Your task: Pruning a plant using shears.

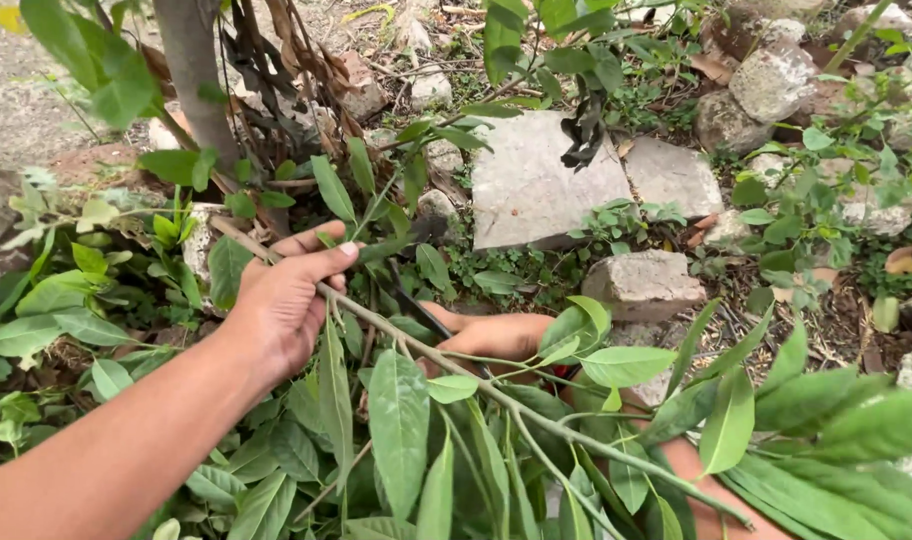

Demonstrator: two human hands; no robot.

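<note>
Green leafy branch (496,395) runs diagonally from centre-left to lower right of frame. Left hand (281,300) grips its upper end. Right hand (496,335), mid-frame beneath leaves, closed on dark shears (416,312) beside the branch.

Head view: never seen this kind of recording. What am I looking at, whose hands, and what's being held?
There is one picture, from a camera worn on a person's head, looking down at that person's own two bare hands outdoors.

The left hand grips a thin leafy branch that runs diagonally from near the tree trunk toward the lower right.

The right hand is lower, mostly hidden behind leaves. It seems to hold a dark bladed cutting tool against the branch; the tool's kind is unclear.

On the ground lie a flat stone slab, rough stones, dry leaves and low green plants.
</note>
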